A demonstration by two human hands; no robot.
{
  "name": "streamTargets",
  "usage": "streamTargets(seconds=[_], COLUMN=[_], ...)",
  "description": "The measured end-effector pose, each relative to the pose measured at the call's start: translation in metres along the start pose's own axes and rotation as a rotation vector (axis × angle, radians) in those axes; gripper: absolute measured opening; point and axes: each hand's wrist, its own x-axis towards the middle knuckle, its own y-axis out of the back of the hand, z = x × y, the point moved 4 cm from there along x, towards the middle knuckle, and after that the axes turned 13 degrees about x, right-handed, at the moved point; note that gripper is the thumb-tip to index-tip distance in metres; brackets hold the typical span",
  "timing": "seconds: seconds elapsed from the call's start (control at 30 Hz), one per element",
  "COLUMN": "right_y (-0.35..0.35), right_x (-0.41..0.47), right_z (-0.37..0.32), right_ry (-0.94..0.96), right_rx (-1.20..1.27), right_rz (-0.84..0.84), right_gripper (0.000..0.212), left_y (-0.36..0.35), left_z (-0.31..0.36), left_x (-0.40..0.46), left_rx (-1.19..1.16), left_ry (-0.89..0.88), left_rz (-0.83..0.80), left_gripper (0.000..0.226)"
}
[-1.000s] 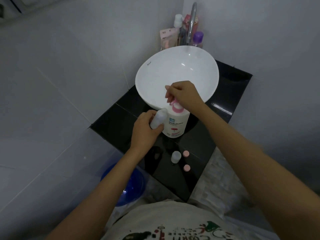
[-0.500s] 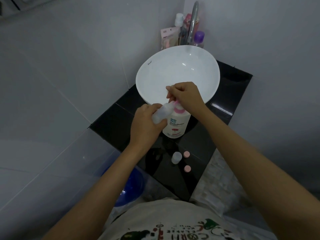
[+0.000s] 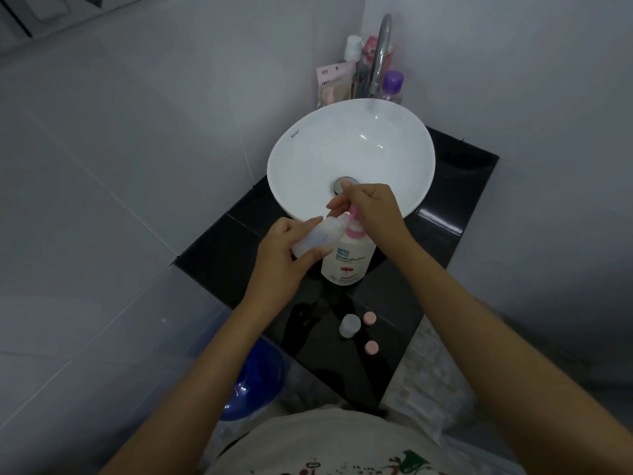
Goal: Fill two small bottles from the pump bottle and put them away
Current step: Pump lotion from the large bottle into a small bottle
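Note:
A white pump bottle (image 3: 347, 260) with a pink pump stands on the black counter (image 3: 394, 303) in front of the basin. My right hand (image 3: 373, 209) is closed over the pump head and hides most of it. My left hand (image 3: 291, 258) grips a small translucent bottle (image 3: 318, 236), tilted with its mouth up against the pump spout. A second small bottle (image 3: 349, 325) stands uncapped on the counter nearer to me. Two pink caps lie beside it, one cap (image 3: 369, 318) to its right and the other cap (image 3: 371, 347) closer to me.
A white round basin (image 3: 301, 159) sits behind the pump bottle, with a chrome faucet (image 3: 382, 49) and several toiletries (image 3: 392, 84) at the back corner. A blue bucket (image 3: 255, 382) stands on the floor left of the counter. Tiled walls close in on both sides.
My left hand lifted the small bottle from beside the pump bottle's body and tipped its mouth to the spout. My right hand stayed on the pump head.

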Motion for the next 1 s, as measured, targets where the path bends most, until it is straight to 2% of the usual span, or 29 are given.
streamTargets(seconds=[0.23, 0.47, 0.63, 0.73, 0.87, 1.0], right_y=[-0.001, -0.002, 0.000, -0.001, -0.002, -0.001], right_x=[-0.002, -0.005, 0.007, 0.007, 0.003, -0.001], right_z=[0.005, 0.021, 0.002, 0.002, 0.017, 0.024], right_ry=[0.022, -0.004, 0.008, 0.015, -0.037, -0.001], right_rx=[-0.041, -0.064, -0.023, -0.034, 0.001, -0.020], right_rz=[0.006, 0.063, 0.001, -0.006, 0.045, 0.035], right_gripper=[0.043, 0.043, 0.036, 0.040, 0.042, 0.042], left_y=[-0.004, -0.011, -0.005, -0.005, -0.011, -0.016], left_z=[-0.005, -0.009, -0.002, -0.001, -0.007, -0.011], left_x=[0.000, -0.003, -0.002, -0.002, -0.004, -0.006], left_rx=[-0.091, -0.069, -0.168, -0.193, -0.200, -0.199], left_ry=[0.019, 0.049, 0.036, 0.043, 0.084, 0.128], left_rz=[-0.016, -0.046, -0.010, -0.011, -0.024, -0.073], left_gripper=[0.046, 0.045, 0.043, 0.044, 0.043, 0.043])
